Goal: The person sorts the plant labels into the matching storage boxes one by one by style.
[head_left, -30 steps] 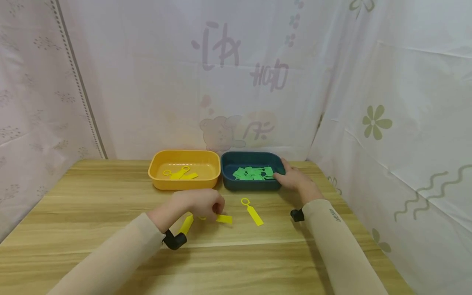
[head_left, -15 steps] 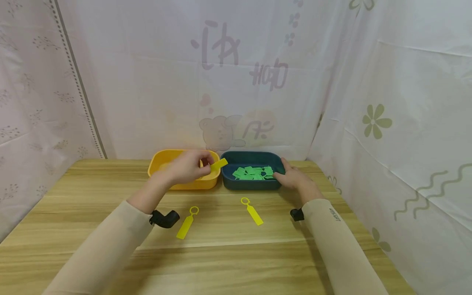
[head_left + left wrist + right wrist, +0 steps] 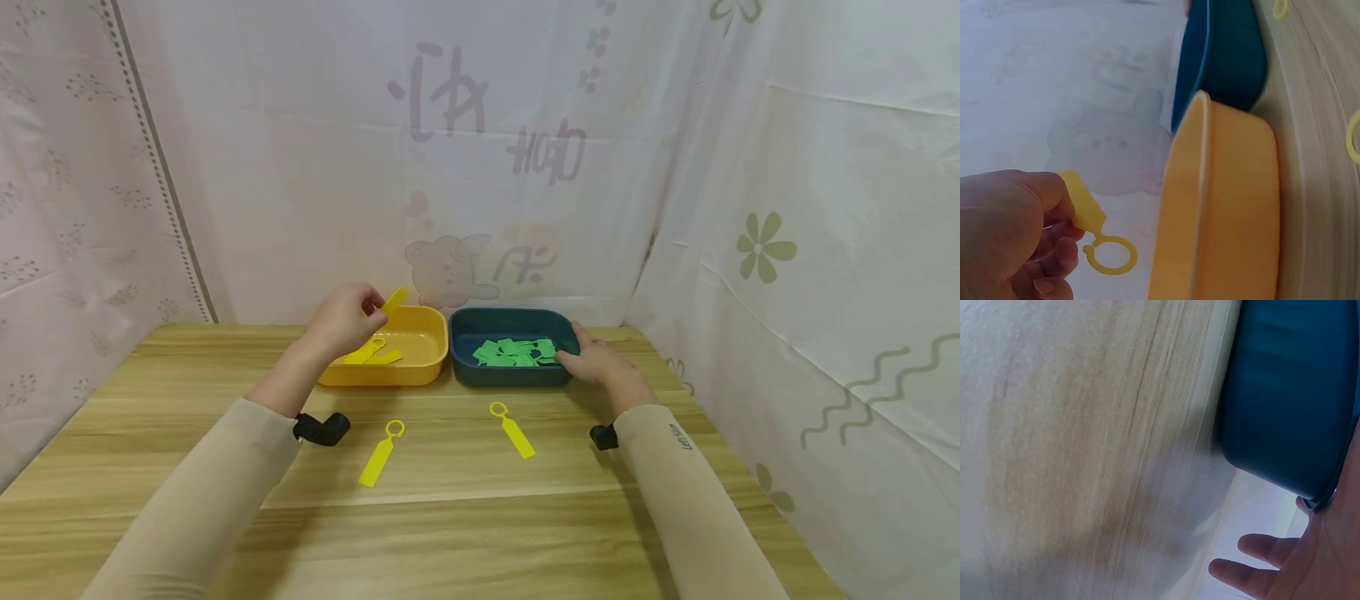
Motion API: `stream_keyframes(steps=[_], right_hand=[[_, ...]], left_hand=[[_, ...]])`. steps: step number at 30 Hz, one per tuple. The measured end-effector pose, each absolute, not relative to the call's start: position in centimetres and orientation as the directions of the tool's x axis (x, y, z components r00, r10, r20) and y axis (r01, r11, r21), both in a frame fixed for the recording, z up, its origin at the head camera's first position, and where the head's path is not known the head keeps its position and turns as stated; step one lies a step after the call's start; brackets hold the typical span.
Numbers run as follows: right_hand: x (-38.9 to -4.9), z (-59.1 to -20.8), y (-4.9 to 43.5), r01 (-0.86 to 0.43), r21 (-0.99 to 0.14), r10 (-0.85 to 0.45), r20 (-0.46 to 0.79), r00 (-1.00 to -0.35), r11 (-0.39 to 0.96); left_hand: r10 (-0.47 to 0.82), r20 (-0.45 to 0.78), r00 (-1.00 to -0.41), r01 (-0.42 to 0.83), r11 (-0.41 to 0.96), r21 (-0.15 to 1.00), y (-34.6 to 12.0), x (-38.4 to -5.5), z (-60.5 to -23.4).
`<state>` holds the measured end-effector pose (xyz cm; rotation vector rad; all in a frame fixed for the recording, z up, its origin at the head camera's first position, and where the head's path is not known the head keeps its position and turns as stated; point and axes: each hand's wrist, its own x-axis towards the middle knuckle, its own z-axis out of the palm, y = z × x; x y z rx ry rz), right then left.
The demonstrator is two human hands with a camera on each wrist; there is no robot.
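Over the left part of the yellow bin [image 3: 427,362], my left hand [image 3: 341,321] pinches a yellow ring tag [image 3: 395,300]. In the left wrist view, this tag's open ring hangs below the fingertips, apart from the bin. Several yellow tags [image 3: 385,358] lie inside the bin, partly hidden by the hand. My right hand [image 3: 600,364] holds the right end of the dark teal bin [image 3: 510,377], thumb over the rim. The right wrist view shows two fingers stretched past its outer wall. Green tags [image 3: 513,352] are heaped in that bin.
Two loose yellow tags lie on the wooden table [image 3: 450,542]: a left tag [image 3: 378,457] and a right tag [image 3: 516,435]. The bins stand side by side at the table's back edge. A patterned white cloth [image 3: 300,167] hangs behind and along both sides.
My left hand has lifted a yellow tag from the table, carried it up to the yellow bin, then moved left and higher over it. The right hand stays put.
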<state>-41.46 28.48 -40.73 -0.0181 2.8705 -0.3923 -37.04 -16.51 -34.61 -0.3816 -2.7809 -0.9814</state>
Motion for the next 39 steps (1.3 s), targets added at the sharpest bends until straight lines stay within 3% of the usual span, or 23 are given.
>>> stream_keyframes(steps=[13, 23, 32, 39], right_hand=[[-41.4, -40.6, 28.4, 0.022, -0.265, -0.044, -0.241, -0.969, 0.964], [-41.4, -40.6, 28.4, 0.022, -0.274, -0.047, -0.243, -0.969, 0.962], [-41.4, -40.5, 28.4, 0.017, -0.266, -0.052, -0.25, -0.967, 0.964], [-41.3, -40.4, 28.5, 0.025, -0.266, -0.046, -0.258, -0.965, 0.964]], left_hand=[[0.116, 0.161, -0.98, 0.187, 0.811, 0.554, -20.1, -38.8, -37.2], [0.192, 0.163, -0.968, 0.25, 0.809, 0.532, -19.9, -38.6, -37.7], [0.446, 0.154, -0.881, 0.468, 0.78, 0.416, -14.1, -37.4, -37.5], [0.632, 0.129, -0.764, 0.634, 0.699, 0.33, -8.2, -35.2, -37.6]])
